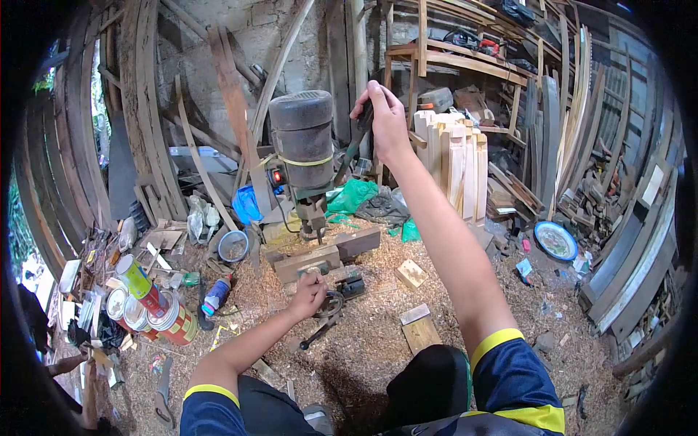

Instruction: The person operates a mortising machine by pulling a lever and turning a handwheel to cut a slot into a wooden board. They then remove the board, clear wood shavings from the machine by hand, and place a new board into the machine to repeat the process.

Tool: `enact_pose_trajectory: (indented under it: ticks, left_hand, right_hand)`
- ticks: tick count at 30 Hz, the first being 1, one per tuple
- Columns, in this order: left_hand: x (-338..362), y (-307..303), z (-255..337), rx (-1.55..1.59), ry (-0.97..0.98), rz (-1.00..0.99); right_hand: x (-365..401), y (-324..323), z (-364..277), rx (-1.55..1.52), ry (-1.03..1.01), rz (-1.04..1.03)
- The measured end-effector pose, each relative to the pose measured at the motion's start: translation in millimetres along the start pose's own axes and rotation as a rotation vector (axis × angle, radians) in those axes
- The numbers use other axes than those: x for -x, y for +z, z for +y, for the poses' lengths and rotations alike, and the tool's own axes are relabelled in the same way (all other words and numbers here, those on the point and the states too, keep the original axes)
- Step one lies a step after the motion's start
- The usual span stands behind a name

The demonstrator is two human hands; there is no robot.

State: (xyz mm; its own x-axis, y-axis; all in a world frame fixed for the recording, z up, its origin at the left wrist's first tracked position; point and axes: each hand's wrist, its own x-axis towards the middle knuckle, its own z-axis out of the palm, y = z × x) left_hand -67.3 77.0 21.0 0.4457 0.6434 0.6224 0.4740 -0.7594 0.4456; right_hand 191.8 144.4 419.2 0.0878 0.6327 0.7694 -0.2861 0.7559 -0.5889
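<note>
In front of me stands a mortising machine (304, 138) with a dark, rusty motor and a lit red switch. My right hand (379, 116) is raised beside the motor, its fingers closed round the machine's dark lever (352, 156). Below the chisel (318, 234) lies a wooden block (308, 263) in the machine's vise. Low at the block's near side is my left hand (309, 292), fingers curled; what they grip is hidden. A metal handwheel (331, 304) with a crank handle sits just right of that hand.
Sawdust and chips cover the floor. A loose wood block (411, 274) and a short board (420, 330) lie to the right. Paint cans (174, 320) and a spray can (217, 294) are at left, a handsaw (163, 392) nearer. Pale timbers (456, 163) stand behind my right arm.
</note>
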Motion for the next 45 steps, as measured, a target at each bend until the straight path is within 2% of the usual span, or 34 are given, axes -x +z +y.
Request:
enact_pose_trajectory:
  ticks: [5, 10, 11, 12, 13, 15, 17, 19, 20, 22, 23, 24, 26, 27, 30, 31, 33, 34, 36, 40, 42, 45]
  left_hand:
    - [0.9, -1.1, 2.0, 0.024, -0.030, -0.023]
    - [-1.1, -9.0, 11.1, -0.040, -0.043, -0.063]
    - [-1.6, -13.2, 15.7, -0.090, -0.062, -0.083]
    - [-3.8, -23.4, 21.3, -0.183, -0.138, -0.224]
    - [-2.1, -29.7, 23.7, -0.175, -0.149, -0.233]
    - [9.1, -38.6, 33.5, -0.376, -0.115, -0.212]
    - [35.2, -47.5, 48.7, -0.287, -0.165, -0.209]
    - [68.0, -41.4, 41.9, -0.135, -0.257, 0.022]
    - [83.9, -34.0, 38.7, -0.183, -0.242, 0.105]
    - [104.0, -23.8, 38.2, -0.177, -0.306, 0.098]
    - [111.8, -17.7, 38.2, -0.172, -0.349, 0.102]
    - [117.9, -11.5, 39.9, -0.159, -0.391, 0.111]
    - [125.6, -6.5, 39.1, -0.146, -0.396, 0.079]
    - [128.4, -3.3, 38.4, -0.138, -0.393, 0.047]
    - [129.2, 9.1, 26.5, -0.166, -0.402, 0.054]
    - [128.9, 14.8, 22.0, -0.166, -0.406, 0.051]
    - [129.9, 30.5, 10.9, -0.259, -0.378, 0.075]
    - [135.6, 44.0, -1.2, -0.257, -0.378, 0.071]
    - [144.1, 66.4, -18.4, -0.529, -0.303, 0.008]
    - [153.3, 76.6, -24.8, -0.463, -0.407, -0.099]
    - [151.3, 75.4, -25.7, -0.413, -0.412, 0.015]
    - [150.5, 75.0, -25.6, -0.378, -0.404, 0.008]
  right_hand:
    - [-0.1, -8.0, 14.0, -0.031, -0.004, -0.044]
    - [18.4, -12.0, 33.1, -0.067, -0.017, 0.038]
    - [24.9, -15.1, 40.4, -0.080, -0.027, 0.080]
    - [25.2, -32.0, 66.6, -0.046, -0.021, 0.093]
    - [39.5, -32.8, 62.2, -0.044, -0.006, 0.098]
    - [84.3, -34.0, 58.0, 0.125, 0.037, 0.167]
    - [134.1, -46.0, 69.0, 0.254, 0.109, 0.169]
    - [190.5, -49.3, 77.3, 0.306, 0.223, 0.200]
    - [216.0, -56.3, 84.8, 0.303, 0.246, 0.196]
    - [261.3, -70.1, 106.8, 0.438, 0.381, -0.017]
    - [276.4, -73.0, 119.1, 0.434, 0.396, -0.025]
    - [285.7, -72.6, 126.6, 0.452, 0.452, -0.117]
    - [304.7, -72.5, 138.1, 0.437, 0.564, -0.215]
    - [309.4, -67.4, 133.3, 0.441, 0.572, -0.218]
    - [316.9, -54.0, 124.2, 0.533, 0.450, -0.427]
    - [320.4, -55.1, 128.1, 0.531, 0.455, -0.428]
    - [325.6, -55.9, 131.4, 0.554, 0.494, -0.558]
    - [326.8, -53.6, 131.1, 0.534, 0.516, -0.563]
    - [328.8, -51.3, 130.4, 0.519, 0.530, -0.560]
    - [332.0, -53.4, 132.1, 0.483, 0.526, -0.565]
    - [335.9, -58.8, 134.7, 0.502, 0.514, -0.571]
    - [336.7, -65.7, 132.1, 0.519, 0.541, -0.571]
